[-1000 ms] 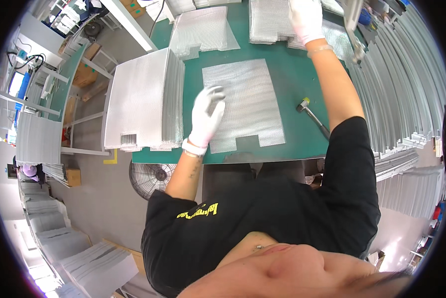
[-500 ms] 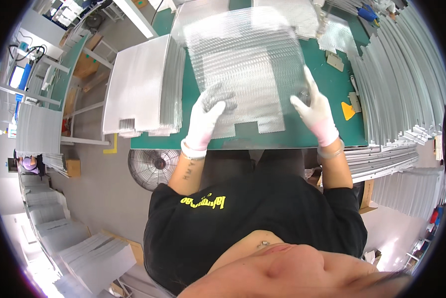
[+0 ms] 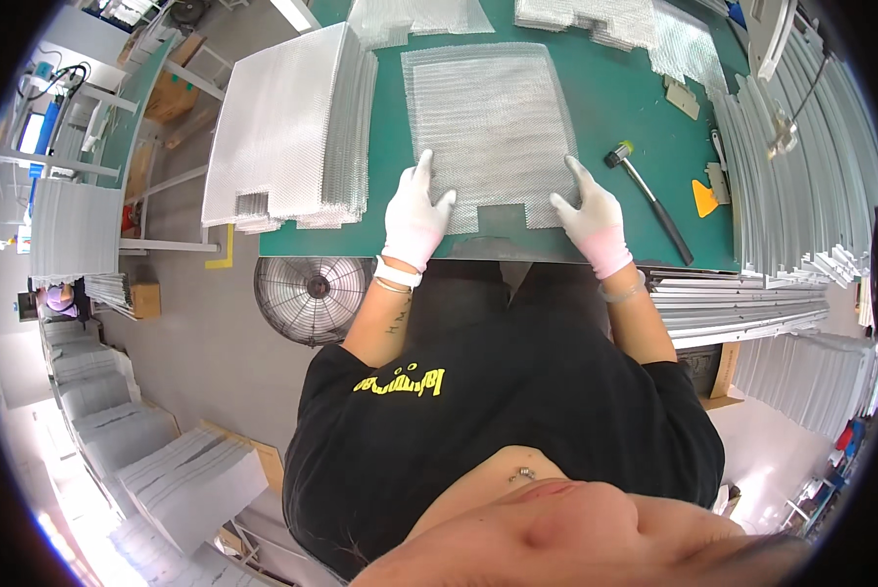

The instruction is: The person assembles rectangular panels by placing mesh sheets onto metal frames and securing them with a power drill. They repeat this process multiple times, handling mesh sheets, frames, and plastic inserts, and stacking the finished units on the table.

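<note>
A silver mesh sheet [image 3: 488, 117] with a notch in its near edge lies flat on the green tabletop in front of me. More than one layer seems to lie there, but I cannot tell how many. My left hand [image 3: 417, 217], in a white glove, rests at the sheet's left edge with thumb and fingers apart. At the right edge my right hand [image 3: 593, 220], gloved the same way, has its fingers stretched along the side and its thumb towards the near corner. Neither hand is wrapped round anything. A hammer [image 3: 654, 201] with a black handle lies right of my right hand.
A tall stack of mesh sheets [image 3: 273, 127] stands on the left. More mesh sheets [image 3: 419, 18] lie at the back. A yellow scraper [image 3: 703, 199] and a beige plate [image 3: 682, 98] lie at the right, beside upright rows of grey strips [image 3: 791, 186]. A fan [image 3: 312, 298] stands below the table's edge.
The raised, tilted mesh sheet has come down flat over the one beneath. Both hands have shifted to its side edges. The hammer, hidden before, now shows.
</note>
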The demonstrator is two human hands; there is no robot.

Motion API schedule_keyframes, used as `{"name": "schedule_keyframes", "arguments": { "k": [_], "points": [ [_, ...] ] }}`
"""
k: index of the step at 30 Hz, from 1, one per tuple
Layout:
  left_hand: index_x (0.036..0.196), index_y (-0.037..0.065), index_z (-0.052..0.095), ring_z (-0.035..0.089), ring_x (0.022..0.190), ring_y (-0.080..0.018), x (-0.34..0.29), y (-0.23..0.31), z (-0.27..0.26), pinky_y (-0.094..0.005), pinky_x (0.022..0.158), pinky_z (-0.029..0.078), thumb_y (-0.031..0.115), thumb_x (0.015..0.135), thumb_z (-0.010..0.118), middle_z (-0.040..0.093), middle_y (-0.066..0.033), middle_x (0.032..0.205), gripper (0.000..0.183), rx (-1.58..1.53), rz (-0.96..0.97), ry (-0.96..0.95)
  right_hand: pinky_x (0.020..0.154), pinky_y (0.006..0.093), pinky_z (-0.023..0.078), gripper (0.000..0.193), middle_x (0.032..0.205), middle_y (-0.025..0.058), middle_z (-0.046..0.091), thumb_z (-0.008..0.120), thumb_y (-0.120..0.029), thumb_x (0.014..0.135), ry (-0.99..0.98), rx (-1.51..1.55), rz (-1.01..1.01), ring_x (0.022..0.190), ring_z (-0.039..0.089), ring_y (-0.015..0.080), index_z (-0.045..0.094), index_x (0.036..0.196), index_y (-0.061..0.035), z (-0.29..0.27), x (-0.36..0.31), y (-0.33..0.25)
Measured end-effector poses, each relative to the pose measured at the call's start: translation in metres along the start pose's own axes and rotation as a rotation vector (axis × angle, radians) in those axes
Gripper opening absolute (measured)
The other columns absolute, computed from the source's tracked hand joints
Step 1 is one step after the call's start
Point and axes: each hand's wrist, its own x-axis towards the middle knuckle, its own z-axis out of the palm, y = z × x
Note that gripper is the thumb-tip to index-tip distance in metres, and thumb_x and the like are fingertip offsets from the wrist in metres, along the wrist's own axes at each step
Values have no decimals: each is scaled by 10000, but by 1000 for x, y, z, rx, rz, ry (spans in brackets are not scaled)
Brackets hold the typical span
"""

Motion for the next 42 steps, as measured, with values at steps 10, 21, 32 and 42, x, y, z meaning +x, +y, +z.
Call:
{"name": "schedule_keyframes", "arguments": {
  "k": [10, 21, 32, 42],
  "points": [
    [1472, 86, 424, 617, 1112, -362, 1, -13, 14, -402, 920, 532, 276, 851, 722, 534, -187, 1318, 714, 79, -33, -87, 897, 385, 528, 601, 1179, 149, 672, 706, -301, 861, 12, -195, -2, 1065, 652, 318, 530, 1400, -102, 22, -7, 19],
    [1469, 141, 450, 545, 1216, -361, 7, 3, 1, -461, 1004, 463, 307, 837, 730, 506, -175, 1370, 710, 162, -127, -113, 808, 405, 541, 511, 989, 139, 653, 701, -392, 855, -251, -484, 45, 933, 667, 303, 629, 1301, -152, -9, 12, -9],
    [1179, 140, 684, 369, 1388, -393, 38, -18, 11, -618, 1182, 144, 394, 834, 695, 535, -142, 1361, 429, 279, 170, -179, 1009, 492, 478, 469, 1178, 268, 624, 543, -320, 913, 15, -164, 42, 1125, 616, 426, 570, 1263, -9, 117, 326, -35],
    [1053, 167, 745, 405, 1363, -372, 46, -28, 9, -626, 1182, 130, 374, 842, 676, 575, -122, 1300, 304, 202, 186, -187, 1000, 337, 483, 626, 1226, 223, 645, 679, -203, 866, 464, 487, -507, 1134, 637, 257, 489, 1437, -30, 58, 363, -92]
  ]
}}
